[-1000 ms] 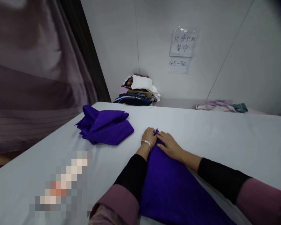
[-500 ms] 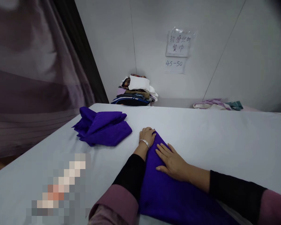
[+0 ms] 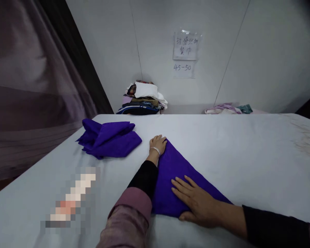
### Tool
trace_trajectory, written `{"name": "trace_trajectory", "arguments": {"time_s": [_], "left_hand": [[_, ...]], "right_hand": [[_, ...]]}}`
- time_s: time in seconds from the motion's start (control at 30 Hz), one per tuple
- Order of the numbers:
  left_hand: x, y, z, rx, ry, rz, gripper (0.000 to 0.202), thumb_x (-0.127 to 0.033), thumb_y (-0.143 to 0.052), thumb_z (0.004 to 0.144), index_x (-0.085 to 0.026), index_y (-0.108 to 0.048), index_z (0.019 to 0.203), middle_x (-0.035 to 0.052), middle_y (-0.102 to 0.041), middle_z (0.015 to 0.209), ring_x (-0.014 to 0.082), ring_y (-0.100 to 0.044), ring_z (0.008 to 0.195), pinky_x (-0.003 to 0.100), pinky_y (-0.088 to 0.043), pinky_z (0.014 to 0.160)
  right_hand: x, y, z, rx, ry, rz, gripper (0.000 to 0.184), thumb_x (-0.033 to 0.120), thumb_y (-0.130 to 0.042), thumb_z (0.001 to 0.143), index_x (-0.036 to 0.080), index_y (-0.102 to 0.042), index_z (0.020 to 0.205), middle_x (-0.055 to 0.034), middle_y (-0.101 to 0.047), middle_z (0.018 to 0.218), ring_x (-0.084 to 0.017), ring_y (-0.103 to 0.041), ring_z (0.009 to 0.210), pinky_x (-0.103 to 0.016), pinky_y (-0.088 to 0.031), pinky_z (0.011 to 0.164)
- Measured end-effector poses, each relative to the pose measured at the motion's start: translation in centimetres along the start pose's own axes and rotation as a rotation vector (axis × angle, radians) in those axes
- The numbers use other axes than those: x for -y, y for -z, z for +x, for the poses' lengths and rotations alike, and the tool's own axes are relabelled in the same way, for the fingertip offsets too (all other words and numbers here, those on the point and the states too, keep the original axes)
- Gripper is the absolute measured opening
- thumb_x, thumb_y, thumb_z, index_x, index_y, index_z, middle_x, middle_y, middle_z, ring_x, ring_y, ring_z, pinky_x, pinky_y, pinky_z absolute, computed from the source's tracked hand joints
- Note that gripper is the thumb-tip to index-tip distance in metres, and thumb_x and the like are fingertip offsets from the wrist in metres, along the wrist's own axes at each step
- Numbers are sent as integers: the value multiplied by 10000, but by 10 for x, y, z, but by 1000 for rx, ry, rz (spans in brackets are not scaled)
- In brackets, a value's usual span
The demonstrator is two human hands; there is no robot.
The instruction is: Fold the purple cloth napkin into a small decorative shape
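The purple triangle lies right of the bunched cloth. The right hand is spread flat on it. The left hand touches its tip; I can't tell if it pinches. Looks like smoothing; next needs straight edges.

Mauve-and-black sleeves, silver bracelet

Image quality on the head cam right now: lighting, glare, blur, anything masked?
Head view: dim, greyish light, so the purple cloth under the right hand loses detail; head view: small glare along the top of the wall sign, its writing slightly soft; head view: coarse pixelated patch hides what's there; head view: upper-right corner dark.
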State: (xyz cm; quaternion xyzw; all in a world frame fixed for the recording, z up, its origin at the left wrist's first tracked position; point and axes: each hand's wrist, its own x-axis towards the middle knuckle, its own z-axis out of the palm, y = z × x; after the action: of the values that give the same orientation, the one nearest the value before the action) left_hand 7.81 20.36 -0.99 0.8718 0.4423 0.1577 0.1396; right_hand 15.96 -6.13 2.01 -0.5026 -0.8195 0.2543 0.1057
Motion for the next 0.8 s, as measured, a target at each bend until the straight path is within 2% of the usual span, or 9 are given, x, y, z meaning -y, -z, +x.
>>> {"name": "trace_trajectory", "arguments": {"time_s": [0.13, 0.2, 0.27, 0.37, 0.47, 0.6, 0.7, 0.8], "left_hand": [[1, 10, 3, 58, -1, -27, 336, -377, -403, 887, -314, -539, 1187, 26, -462, 1356, 223, -329, 1282, 411, -210, 1040], [2, 20, 1, 86, -12, -49, 399, -405, -375, 896, -277, -480, 1259, 52, -457, 1364, 218, -345, 1285, 387, -247, 1034], [0, 31, -12, 104, -35, -65, 474, -428, -360, 899, -223, -410, 1323, 94, -414, 1395, 229, -331, 1299, 387, -265, 1033], [-6, 43, -56, 127, -102, -75, 508, -438, -392, 886, -203, -396, 1337, 113, -337, 1441, 244, -270, 1332, 415, -223, 1062], [-9, 49, -119, 162, -188, -80, 480, -422, -447, 867, -238, -431, 1310, 77, -333, 1447, 233, -243, 1343, 433, -175, 1087], [-1, 51, -193, 215, -323, 4, 537, -418, -471, 857, -274, -349, 1361, 61, -265, 1477, 237, -176, 1365, 485, -115, 1097], [7, 52, -218, 244, -319, 71, 543, -385, -465, 862, -271, -326, 1374, 61, -261, 1477, 242, -171, 1366, 497, -123, 1097], [10, 56, -225, 202, -264, 98, 526, -327, -467, 858, -241, -352, 1364, 85, -278, 1467, 247, -212, 1355, 479, -200, 1085]], "right_hand": [[16, 10, -6, -8, -23, 13, 767, 593, -450, 828, 212, -171, 1432, -130, -157, 1484, -281, -92, 1367, -524, -27, 1093], [28, 13, -16, -22, 1, 20, 762, 586, -453, 830, 238, -145, 1434, -105, -142, 1490, -274, -85, 1369, -512, -7, 1097], [36, 12, -29, -43, 25, 19, 758, 573, -463, 832, 258, -126, 1434, -84, -152, 1491, -268, -89, 1369, -502, 3, 1101], [35, 2, -53, -77, -1, -10, 761, 549, -482, 835, 263, -110, 1433, -73, -158, 1490, -265, -107, 1367, -499, -17, 1107], [23, -15, -80, -94, -91, -63, 748, 517, -489, 845, 271, -94, 1432, -67, -127, 1494, -267, -113, 1366, -511, -48, 1106], [2, -36, -114, -114, -209, -132, 703, 489, -484, 857, 293, -118, 1425, -63, -154, 1487, -288, -153, 1356, -548, -108, 1090], [-7, -45, -134, -179, -247, -187, 689, 481, -479, 861, 301, -123, 1423, -52, -182, 1480, -291, -183, 1349, -549, -134, 1087], [-12, -50, -151, -255, -265, -244, 669, 460, -478, 866, 311, -139, 1423, -35, -219, 1469, -276, -212, 1343, -522, -159, 1093]]}}
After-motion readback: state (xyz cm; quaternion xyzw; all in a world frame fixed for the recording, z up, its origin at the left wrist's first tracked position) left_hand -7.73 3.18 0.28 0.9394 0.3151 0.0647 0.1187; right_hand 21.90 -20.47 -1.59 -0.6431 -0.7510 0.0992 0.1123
